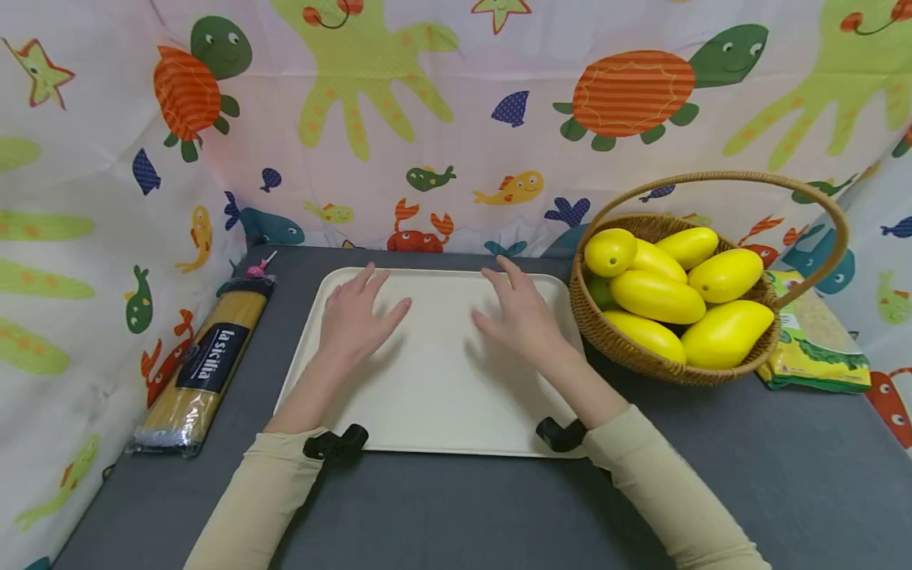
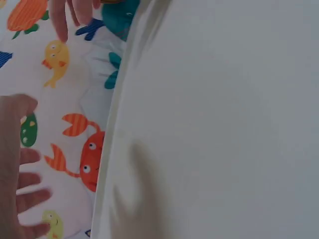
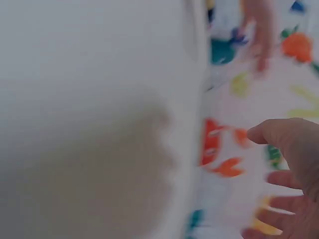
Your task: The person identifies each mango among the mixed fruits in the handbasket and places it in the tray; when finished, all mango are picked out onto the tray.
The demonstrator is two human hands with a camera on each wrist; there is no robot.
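A cream-coloured rectangular tray (image 1: 435, 380) lies on the grey table, and both hands hover above it, casting shadows on its surface. My left hand (image 1: 354, 321) is over the tray's left part with fingers spread, holding nothing. Over the right part, my right hand (image 1: 523, 321) also has its fingers apart and holds nothing. In the left wrist view the left hand (image 2: 17, 169) shows at the left edge beside the tray (image 2: 214, 119). In the blurred right wrist view the right hand (image 3: 294, 174) appears at the right, its thumb apart from the other fingers.
Right of the tray stands a wicker basket (image 1: 594, 348) with a tall handle, full of yellow mango-shaped fruit (image 1: 657, 297). Behind it lies a yellow-green packet (image 1: 815, 340). To the left lies a pack of spaghetti (image 1: 207, 356) with a pink lollipop (image 1: 258, 269) at its far end. A patterned curtain (image 1: 456, 111) hangs behind.
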